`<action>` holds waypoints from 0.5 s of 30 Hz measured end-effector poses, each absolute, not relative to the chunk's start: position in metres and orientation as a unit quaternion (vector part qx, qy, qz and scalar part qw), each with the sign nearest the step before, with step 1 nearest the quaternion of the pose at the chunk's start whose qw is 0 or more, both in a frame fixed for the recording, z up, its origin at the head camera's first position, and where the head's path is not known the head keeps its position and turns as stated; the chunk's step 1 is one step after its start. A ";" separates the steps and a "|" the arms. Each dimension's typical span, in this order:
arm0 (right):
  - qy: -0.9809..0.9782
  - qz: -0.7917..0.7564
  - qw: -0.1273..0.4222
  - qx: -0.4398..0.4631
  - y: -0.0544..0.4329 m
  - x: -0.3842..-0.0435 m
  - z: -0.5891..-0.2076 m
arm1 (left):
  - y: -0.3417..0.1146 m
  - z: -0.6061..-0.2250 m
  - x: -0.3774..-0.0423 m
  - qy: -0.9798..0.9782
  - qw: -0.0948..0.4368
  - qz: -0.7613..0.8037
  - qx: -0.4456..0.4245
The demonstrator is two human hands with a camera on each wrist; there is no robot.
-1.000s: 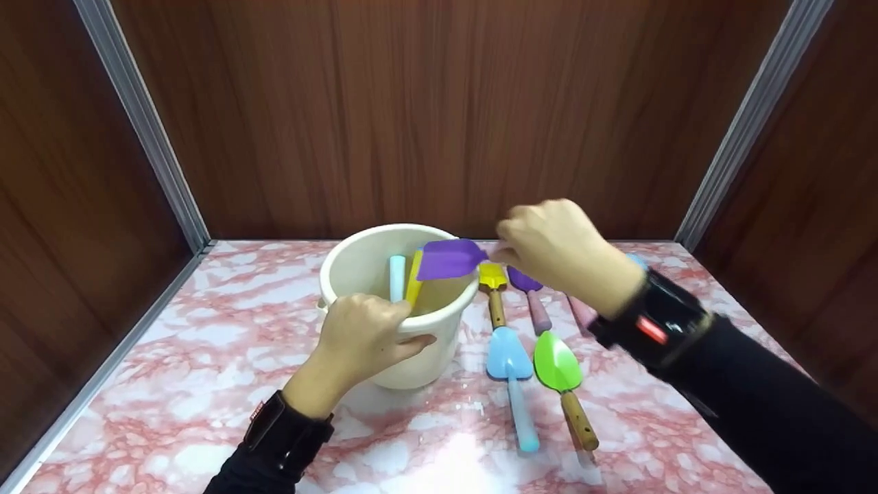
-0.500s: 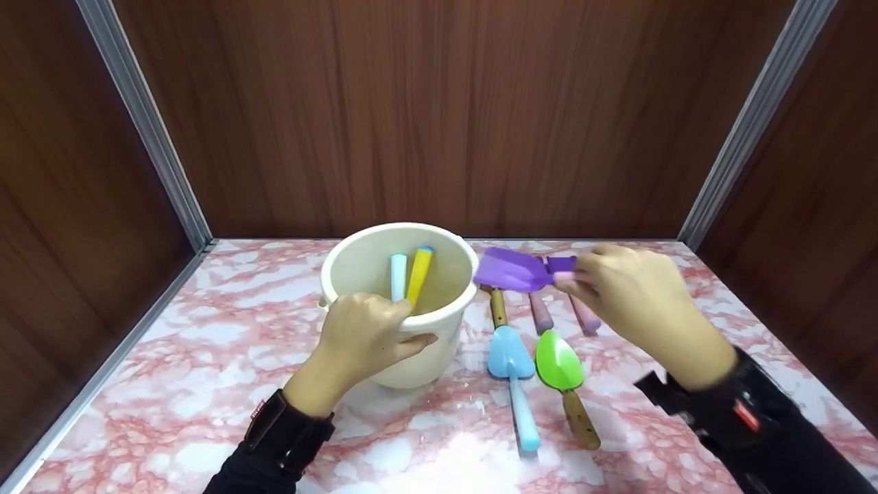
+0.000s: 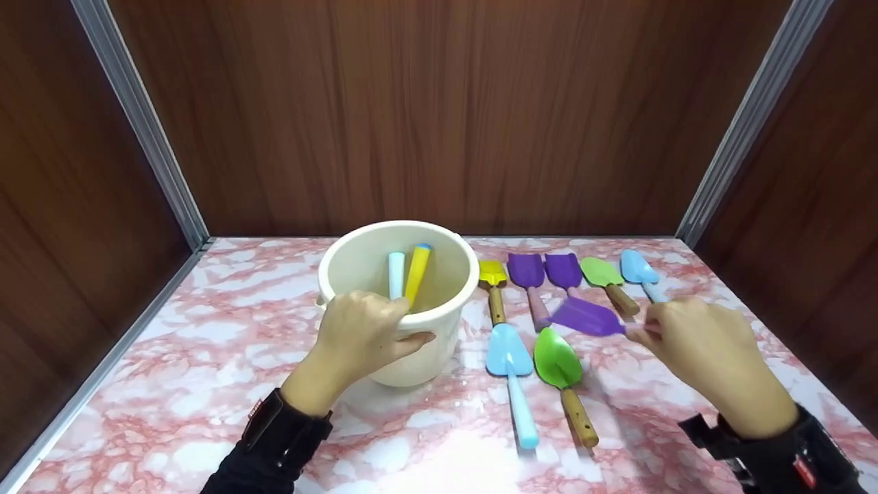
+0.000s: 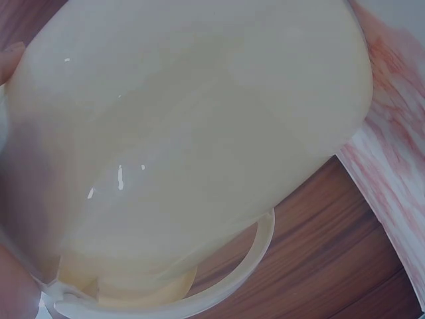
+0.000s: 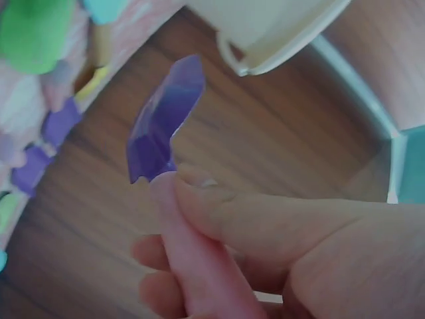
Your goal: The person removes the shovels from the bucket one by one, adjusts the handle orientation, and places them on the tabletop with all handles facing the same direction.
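My left hand [image 3: 363,336] grips the near rim of a cream bucket [image 3: 425,350], thumb outside the wall. Inside the bucket lean a light blue handle [image 3: 396,274] and a yellow handle [image 3: 417,274]; their lower ends are hidden. The left wrist view is filled by the bucket's side [image 4: 219,126] and its white carrying handle [image 4: 246,266]. My right hand [image 3: 713,357] holds a small purple shovel [image 3: 588,317] in the air, right of the bucket. In the right wrist view, thumb and fingers wrap its pink handle [image 5: 199,266], with the purple blade [image 5: 166,116] pointing away.
Along the back lie a yellow shovel [image 3: 492,272], two purple shovels [image 3: 526,269], a green trowel [image 3: 601,272] and a light blue trowel [image 3: 638,266]. Nearer are another light blue trowel [image 3: 509,351] and a bright green one [image 3: 557,360]. Brown panels [image 3: 439,116] enclose the marbled tabletop [image 3: 206,384].
My right hand has carried the purple shovel from over the bucket rightward and down, to above the table's right part. The left hand and the bucket have stayed put.
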State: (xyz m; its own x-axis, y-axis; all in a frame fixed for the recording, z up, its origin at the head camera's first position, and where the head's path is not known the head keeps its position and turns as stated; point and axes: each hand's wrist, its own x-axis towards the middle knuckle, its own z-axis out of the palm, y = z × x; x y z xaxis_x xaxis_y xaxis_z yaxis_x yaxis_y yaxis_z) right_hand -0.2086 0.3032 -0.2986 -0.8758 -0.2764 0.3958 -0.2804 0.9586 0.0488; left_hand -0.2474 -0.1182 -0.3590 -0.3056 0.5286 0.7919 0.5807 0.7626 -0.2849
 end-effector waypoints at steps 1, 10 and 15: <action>-0.972 0.006 0.192 0.134 0.309 -0.209 -0.302 | -0.118 -0.359 -0.248 -0.807 0.478 -0.028 -0.344; -0.996 -0.014 0.072 0.049 0.337 -0.214 -0.312 | -0.118 -0.359 -0.249 -0.803 0.482 -0.034 -0.348; -0.997 -0.019 0.061 0.036 0.340 -0.220 -0.322 | -0.119 -0.360 -0.249 -0.807 0.477 -0.035 -0.346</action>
State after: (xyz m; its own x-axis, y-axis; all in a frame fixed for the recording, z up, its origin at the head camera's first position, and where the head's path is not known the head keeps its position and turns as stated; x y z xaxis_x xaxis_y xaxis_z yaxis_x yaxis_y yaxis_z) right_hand -0.2203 0.3399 -0.3218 -0.9900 -0.0733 0.1207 -0.0686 0.9967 0.0427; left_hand -0.2487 -0.1185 -0.3599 -0.3064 0.5247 0.7943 0.5923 0.7583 -0.2724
